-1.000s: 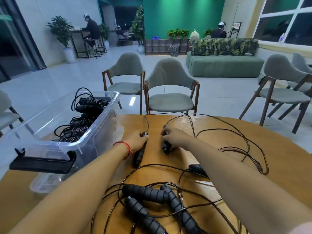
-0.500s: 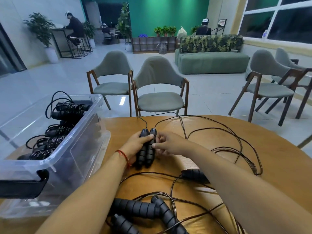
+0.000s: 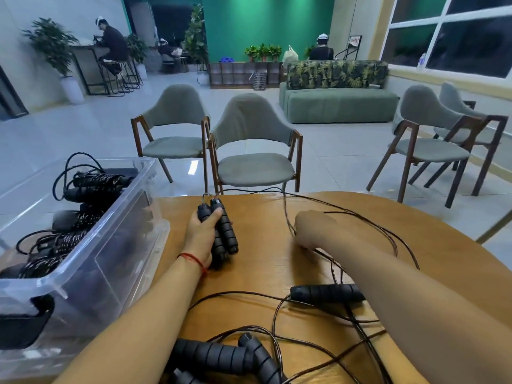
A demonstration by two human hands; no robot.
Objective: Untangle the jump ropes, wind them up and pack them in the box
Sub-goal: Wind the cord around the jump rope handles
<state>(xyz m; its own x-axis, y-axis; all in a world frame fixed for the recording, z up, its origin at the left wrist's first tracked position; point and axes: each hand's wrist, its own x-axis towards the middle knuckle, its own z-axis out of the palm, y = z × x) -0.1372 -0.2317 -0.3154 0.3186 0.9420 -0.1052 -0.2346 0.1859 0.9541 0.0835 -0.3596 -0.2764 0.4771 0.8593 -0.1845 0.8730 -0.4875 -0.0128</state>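
A wooden tabletop [image 3: 263,273] is carrying tangled jump ropes [image 3: 327,293]. The left hand [image 3: 201,234] is clamping two ribbed black handles [image 3: 225,231] together. The right hand [image 3: 313,231] is lying on a thin cord [image 3: 286,214], its grip hidden. The clear plastic box [image 3: 116,245], cropped at left, is holding wound ropes [image 3: 94,184].

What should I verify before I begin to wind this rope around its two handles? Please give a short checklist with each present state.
1. Handles paired: ok. The left hand grips both side by side.
2. Cord grasped: cannot tell. The right hand rests at it, fingertips hidden.
3. Cord free of other ropes: cannot tell. Its loops overlap at the right of the table.
4. Winding space: not ok. A loose handle and tangled cords lie beside the right forearm.
5. Box open: ok. It has no lid on and holds wound ropes.
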